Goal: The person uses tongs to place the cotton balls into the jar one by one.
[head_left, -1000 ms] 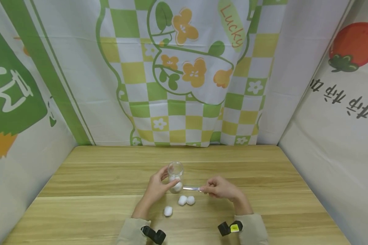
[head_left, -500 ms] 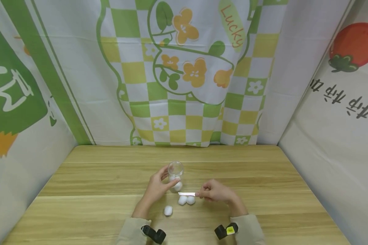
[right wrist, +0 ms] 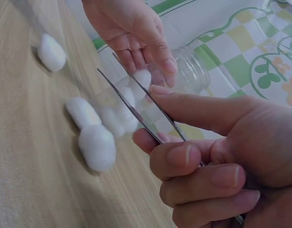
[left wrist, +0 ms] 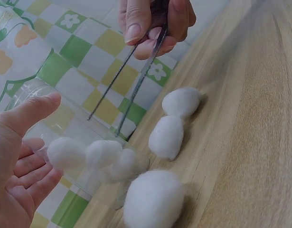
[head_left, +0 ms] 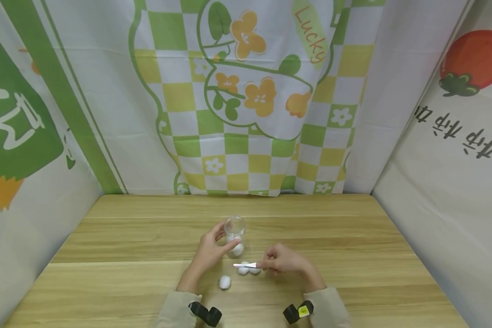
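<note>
My left hand (head_left: 209, 248) holds a clear jar (head_left: 234, 226) upright, thumb on the near side and fingers round the far side. Several cotton balls (left wrist: 104, 153) sit low inside it. My right hand (head_left: 284, 259) pinches metal tweezers (right wrist: 131, 107) between thumb and fingers. The tips of the tweezers stand apart with nothing between them, above two touching cotton balls (left wrist: 166, 137) on the table. In the head view the tweezers partly cover that pair. A third loose cotton ball (head_left: 225, 282) lies nearer to me, toward the left.
The wooden table (head_left: 127, 237) runs back to a green and yellow checked curtain (head_left: 238, 150). Printed cloth hangs along both sides. A black device (head_left: 205, 314) is strapped at my left wrist, and another black device (head_left: 298, 312) at my right.
My right hand has come toward me and slightly left, bringing the tweezers from beside the jar to over the pair of cotton balls. The left hand and jar keep their place.
</note>
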The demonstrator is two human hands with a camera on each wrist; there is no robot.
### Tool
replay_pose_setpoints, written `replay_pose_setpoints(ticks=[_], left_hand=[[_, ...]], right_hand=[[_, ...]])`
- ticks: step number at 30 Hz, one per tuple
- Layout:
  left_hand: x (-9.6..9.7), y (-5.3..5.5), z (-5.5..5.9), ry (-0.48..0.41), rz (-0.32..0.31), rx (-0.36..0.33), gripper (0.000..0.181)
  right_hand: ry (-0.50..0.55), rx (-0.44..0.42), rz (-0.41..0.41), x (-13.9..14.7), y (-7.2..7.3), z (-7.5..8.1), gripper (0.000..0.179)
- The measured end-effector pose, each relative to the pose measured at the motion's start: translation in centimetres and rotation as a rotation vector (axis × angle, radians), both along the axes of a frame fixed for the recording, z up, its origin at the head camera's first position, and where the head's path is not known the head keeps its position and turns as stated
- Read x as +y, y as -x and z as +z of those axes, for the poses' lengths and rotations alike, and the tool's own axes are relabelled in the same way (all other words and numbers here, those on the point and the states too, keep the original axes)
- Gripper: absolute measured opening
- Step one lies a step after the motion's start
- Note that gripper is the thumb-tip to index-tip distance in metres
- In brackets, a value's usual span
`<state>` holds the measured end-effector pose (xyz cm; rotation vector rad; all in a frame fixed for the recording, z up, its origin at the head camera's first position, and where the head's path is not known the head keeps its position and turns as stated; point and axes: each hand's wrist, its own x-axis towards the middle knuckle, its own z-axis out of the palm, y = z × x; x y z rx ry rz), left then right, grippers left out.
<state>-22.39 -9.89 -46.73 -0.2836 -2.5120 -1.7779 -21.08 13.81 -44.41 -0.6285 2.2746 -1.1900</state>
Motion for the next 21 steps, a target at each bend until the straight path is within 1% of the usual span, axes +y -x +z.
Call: replay_pose_setpoints(ticks=[5,13,21], left_hand=[[0.0,0.0,-0.1,0.006,0.002,0.008,0.068],[0.0,0.0,0.0,0.000,0.000,0.009,0.068],[-0.1,0.0,-0.1,0.009,-0.008,0.019,0.070]], right_hand=[[0.005,-0.017,0.020,-0.3,0.1,-0.3,0.040],[0.011,0.000,0.030,-0.4,0.1,-0.8,0.042],[-0.021,-0.004,0.038,-0.6,0.2,-1.4,0.041]])
